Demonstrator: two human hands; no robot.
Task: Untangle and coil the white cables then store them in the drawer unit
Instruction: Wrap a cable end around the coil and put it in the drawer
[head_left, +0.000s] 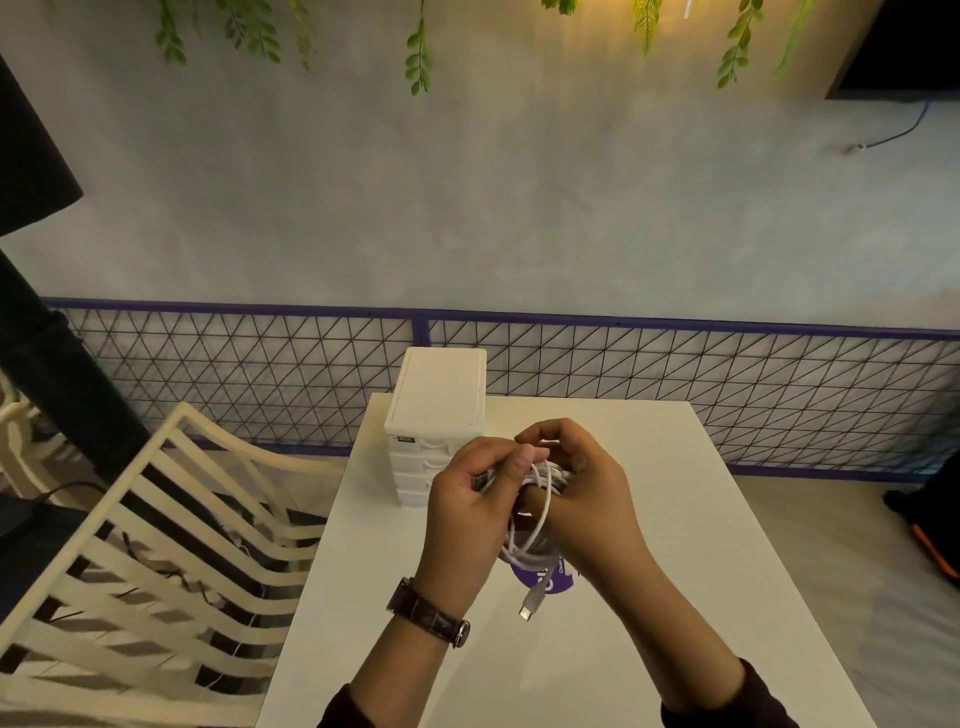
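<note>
White cable coil (544, 499), pinched in left grip (467, 514), held in curled right grip (582, 499)

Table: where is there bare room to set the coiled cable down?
Bare: the table right of the right hand, out to its edge, and the back right corner beside the drawer unit. Also the near strip between the forearms. Crowded: the middle, where left hand and right hand hold the cable above a purple label.
</note>
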